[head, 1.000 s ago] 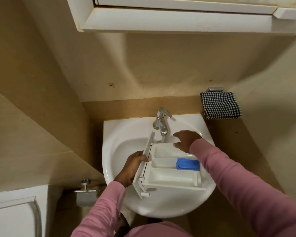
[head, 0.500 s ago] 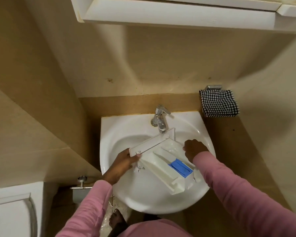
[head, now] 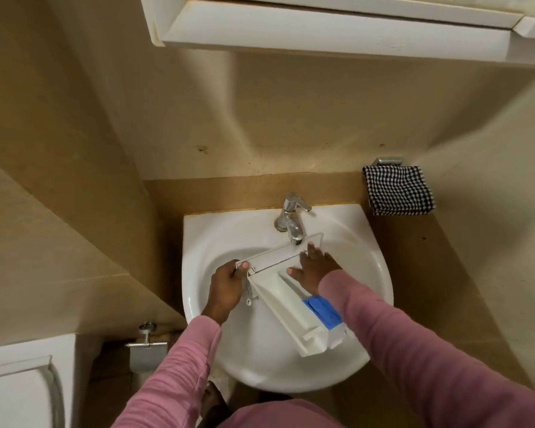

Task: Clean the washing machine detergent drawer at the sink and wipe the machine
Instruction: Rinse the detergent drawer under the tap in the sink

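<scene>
The white detergent drawer with a blue insert lies slanted across the white sink, its front panel up under the chrome tap. My left hand grips the left end of the front panel, thumb on top. Fingers spread, my right hand rests flat inside the drawer's upper compartment, just below the tap spout. No water stream is visible.
A black-and-white checked cloth hangs on a holder right of the sink. A white cabinet overhangs the wall above. A metal paper holder and a white toilet lid are at the lower left. Beige walls close in on both sides.
The drawer has turned clockwise, its front panel now up under the tap and its back end toward me. My right hand moved from the drawer's side into its upper compartment.
</scene>
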